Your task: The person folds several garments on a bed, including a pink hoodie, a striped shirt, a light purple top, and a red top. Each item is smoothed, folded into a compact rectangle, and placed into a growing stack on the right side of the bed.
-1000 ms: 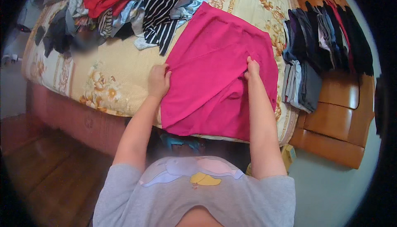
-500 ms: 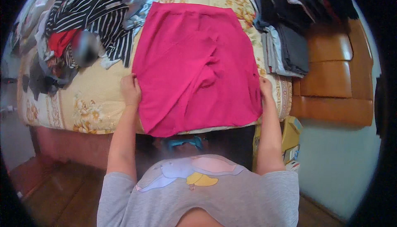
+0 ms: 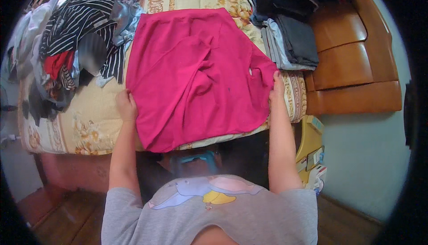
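A bright pink skirt [image 3: 178, 93] lies spread on the bed [image 3: 93, 124], its waistband at the far end and its hem over the near edge. Wrinkled folds run down its middle. My left hand [image 3: 127, 105] is closed on its left side edge. On the other side, my right hand [image 3: 277, 86] pinches the right edge and draws the cloth outward, so that side bulges and creases.
A loose heap of clothes, with a black-and-white striped garment [image 3: 80, 10], covers the far left. Folded grey clothes [image 3: 296, 39] are stacked at the right beside a brown headboard [image 3: 352, 66]. Below the bed's edge stand a blue stool [image 3: 196, 159] and a yellow case [image 3: 310, 133].
My right hand has pulled the skirt's right edge outward and away from me, creasing that side. The view has shifted, so the bed's things sit further left.
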